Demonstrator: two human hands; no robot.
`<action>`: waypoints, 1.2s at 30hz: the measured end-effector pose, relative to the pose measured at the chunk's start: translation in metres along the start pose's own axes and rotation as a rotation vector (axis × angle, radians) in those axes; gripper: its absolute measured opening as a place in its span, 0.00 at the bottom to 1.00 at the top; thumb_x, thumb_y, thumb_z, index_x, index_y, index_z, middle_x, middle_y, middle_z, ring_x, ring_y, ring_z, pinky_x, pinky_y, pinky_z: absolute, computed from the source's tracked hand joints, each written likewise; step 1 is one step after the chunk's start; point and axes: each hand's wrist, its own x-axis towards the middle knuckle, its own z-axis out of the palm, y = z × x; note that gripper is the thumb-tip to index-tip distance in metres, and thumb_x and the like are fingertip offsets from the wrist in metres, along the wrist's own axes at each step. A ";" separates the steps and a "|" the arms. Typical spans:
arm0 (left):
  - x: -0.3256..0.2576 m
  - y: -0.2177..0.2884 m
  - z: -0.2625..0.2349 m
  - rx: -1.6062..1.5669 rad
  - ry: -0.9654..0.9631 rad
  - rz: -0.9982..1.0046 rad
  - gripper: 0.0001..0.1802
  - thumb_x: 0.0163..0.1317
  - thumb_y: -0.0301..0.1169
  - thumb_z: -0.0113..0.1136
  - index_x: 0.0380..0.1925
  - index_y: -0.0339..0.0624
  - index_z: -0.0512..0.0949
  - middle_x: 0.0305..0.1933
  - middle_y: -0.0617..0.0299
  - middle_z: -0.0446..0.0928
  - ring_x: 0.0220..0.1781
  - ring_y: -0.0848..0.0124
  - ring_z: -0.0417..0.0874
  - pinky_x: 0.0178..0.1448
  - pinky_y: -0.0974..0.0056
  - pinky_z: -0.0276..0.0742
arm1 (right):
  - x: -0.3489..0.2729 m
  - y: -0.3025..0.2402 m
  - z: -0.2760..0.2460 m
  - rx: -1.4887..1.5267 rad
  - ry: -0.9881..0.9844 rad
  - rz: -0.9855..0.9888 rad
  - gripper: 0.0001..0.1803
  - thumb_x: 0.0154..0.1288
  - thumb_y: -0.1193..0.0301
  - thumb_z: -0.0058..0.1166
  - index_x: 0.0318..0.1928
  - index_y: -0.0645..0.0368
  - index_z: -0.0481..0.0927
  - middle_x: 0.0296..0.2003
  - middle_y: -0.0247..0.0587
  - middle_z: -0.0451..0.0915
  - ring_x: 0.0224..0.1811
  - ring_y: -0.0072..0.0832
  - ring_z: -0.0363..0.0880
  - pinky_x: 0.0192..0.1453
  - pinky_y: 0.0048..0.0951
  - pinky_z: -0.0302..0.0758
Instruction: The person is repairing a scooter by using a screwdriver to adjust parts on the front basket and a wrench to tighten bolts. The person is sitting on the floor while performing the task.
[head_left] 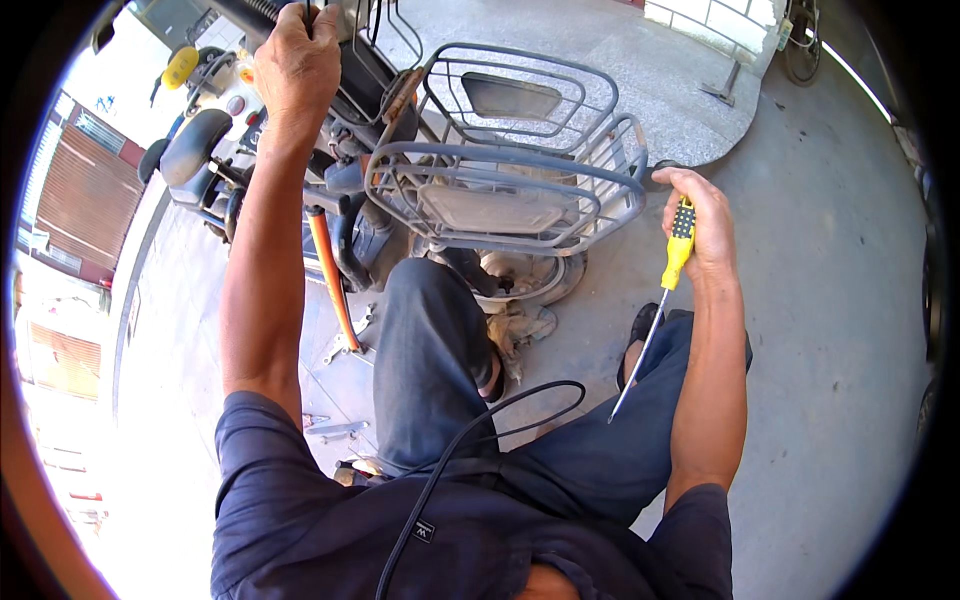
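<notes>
My right hand (708, 222) is closed round the yellow handle of a screwdriver (679, 245). Its long metal shaft points down toward my lap. The thumb and forefinger side of this hand is beside the right end of a grey metal wire basket (500, 245). My left hand (298, 70) is raised at the upper left, fingers pinched together by the dark front parts of a scooter (375, 100). A thin black piece shows at its fingertips, but the picture's edge cuts it off and I cannot tell what it is.
An orange-handled tool (332, 275) leans beside the scooter. Wrenches (350, 335) and other hand tools (338, 429) lie on the floor to the left. A hammer (720, 85) rests on the pale step. A black cable (440, 465) crosses my lap. Another scooter (195, 150) stands behind.
</notes>
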 end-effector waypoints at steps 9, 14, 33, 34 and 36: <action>-0.043 -0.045 0.011 -0.185 -0.148 -0.168 0.23 0.74 0.52 0.60 0.47 0.41 0.84 0.34 0.62 0.87 0.36 0.74 0.88 0.44 0.66 0.82 | 0.001 0.006 -0.005 -0.027 0.031 0.095 0.17 0.69 0.63 0.57 0.42 0.66 0.87 0.21 0.34 0.76 0.22 0.21 0.76 0.27 0.24 0.70; -0.061 -0.043 0.016 -0.260 -0.159 -0.215 0.29 0.72 0.55 0.61 0.52 0.39 0.82 0.37 0.61 0.87 0.40 0.74 0.88 0.49 0.65 0.83 | 0.001 0.010 -0.007 -0.080 0.074 0.127 0.15 0.67 0.64 0.60 0.39 0.66 0.86 0.22 0.35 0.77 0.23 0.22 0.77 0.27 0.24 0.71; -0.136 0.013 -0.011 -0.215 -0.068 0.165 0.33 0.64 0.53 0.72 0.62 0.46 0.80 0.61 0.53 0.78 0.62 0.57 0.83 0.64 0.50 0.82 | 0.001 0.025 0.008 -0.726 0.236 0.018 0.20 0.68 0.59 0.61 0.32 0.67 0.83 0.22 0.33 0.74 0.28 0.20 0.70 0.34 0.30 0.69; -0.127 0.016 -0.011 -0.205 -0.092 0.289 0.32 0.64 0.51 0.72 0.62 0.46 0.80 0.61 0.52 0.79 0.62 0.58 0.82 0.64 0.51 0.82 | 0.002 0.026 0.011 -0.729 0.243 0.028 0.20 0.68 0.59 0.61 0.33 0.67 0.83 0.22 0.33 0.74 0.28 0.20 0.69 0.34 0.30 0.69; -0.112 0.033 -0.012 -0.171 -0.267 0.428 0.29 0.65 0.47 0.70 0.61 0.43 0.80 0.59 0.49 0.79 0.61 0.58 0.82 0.62 0.54 0.82 | 0.007 0.033 0.003 -0.811 0.217 -0.028 0.18 0.69 0.61 0.59 0.34 0.68 0.83 0.23 0.34 0.74 0.29 0.21 0.69 0.34 0.32 0.69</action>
